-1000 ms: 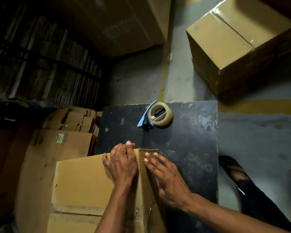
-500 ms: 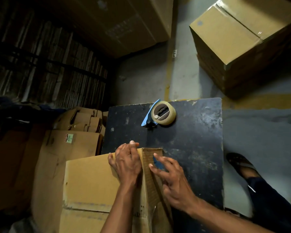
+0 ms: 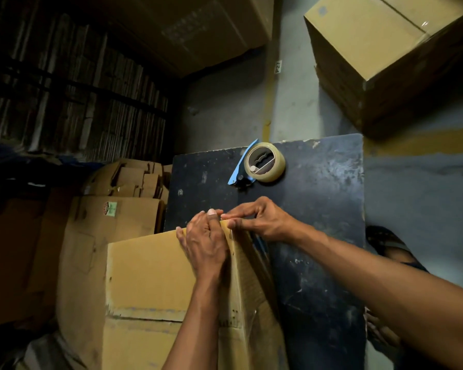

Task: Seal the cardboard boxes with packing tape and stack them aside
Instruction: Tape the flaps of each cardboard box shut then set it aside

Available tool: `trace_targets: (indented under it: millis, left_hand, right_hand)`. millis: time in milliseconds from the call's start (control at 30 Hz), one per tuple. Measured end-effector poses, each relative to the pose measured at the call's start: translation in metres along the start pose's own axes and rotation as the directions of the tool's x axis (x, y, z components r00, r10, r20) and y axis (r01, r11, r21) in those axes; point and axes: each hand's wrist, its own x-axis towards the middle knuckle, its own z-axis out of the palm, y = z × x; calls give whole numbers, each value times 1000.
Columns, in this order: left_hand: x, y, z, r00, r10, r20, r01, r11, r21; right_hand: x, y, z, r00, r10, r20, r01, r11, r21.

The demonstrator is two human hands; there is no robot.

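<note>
A brown cardboard box (image 3: 150, 271) stands at the near left, leaning against the dark table (image 3: 318, 209). My left hand (image 3: 205, 244) lies flat on its top face, fingers reaching the far edge. My right hand (image 3: 262, 220) is at the box's far corner, thumb and forefinger pinching the clear packing tape (image 3: 237, 265) that runs down the box's right edge. The tape roll in its blue dispenser (image 3: 262, 165) lies on the table beyond both hands, untouched.
A sealed box (image 3: 380, 57) sits on the floor at the far right, and a larger one (image 3: 198, 30) at the far middle. Flattened cartons (image 3: 112, 217) pile up on the left. A sandalled foot (image 3: 388, 244) is right of the table.
My right hand has left the box's side face and moved up to its far corner, next to my left thumb. My left hand has stayed on the top face.
</note>
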Motion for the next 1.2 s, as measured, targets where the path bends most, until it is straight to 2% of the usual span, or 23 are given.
trace_targets:
  millis: [133, 300, 400, 533, 667, 733, 867, 933, 1033, 1133, 1200]
  left_hand:
    - [2, -6, 1, 1000, 21, 3, -21, 1000, -5]
    - [2, -5, 3, 1000, 17, 1, -17, 1000, -6]
    - [0, -4, 1, 1000, 16, -1, -16, 1000, -21]
    - [-2, -1, -1, 1000, 12, -7, -12, 1000, -26]
    - [-2, 0, -1, 1000, 24, -15, -25, 999, -32]
    - [-3, 0, -1, 1000, 23, -13, -24, 999, -35]
    - [-3, 1, -1, 1000, 26, -3, -26, 998, -57]
    - [-3, 4, -7, 999, 46, -17, -48, 989, -140]
    - [-9, 4, -24, 987, 121, -110, -143, 965, -219]
    - [-34, -13, -43, 968, 186, -166, -214, 962, -172]
    - [-55, -32, -51, 956, 235, -179, -255, 962, -102]
  right_hand:
    - [11, 5, -11, 994, 39, 104, -42, 999, 23]
    - [9, 16, -24, 987, 108, 120, -117, 991, 69]
    - [9, 21, -39, 971, 157, 181, -156, 988, -20]
    - [6, 9, -53, 917, 219, 332, -175, 972, -157]
    - [7, -8, -35, 958, 196, 209, -135, 952, -273]
    - [6, -1, -24, 984, 126, 124, -84, 951, -299]
    - [-1, 17, -29, 995, 5, 102, 30, 940, -340]
    - [-6, 13, -35, 996, 14, 91, 26, 904, -426]
    - [5, 7, -34, 997, 55, 55, -20, 869, -495]
    - [37, 4, -20, 999, 33, -20, -38, 821, -569]
    - [65, -7, -6, 993, -8, -117, -76, 719, -691]
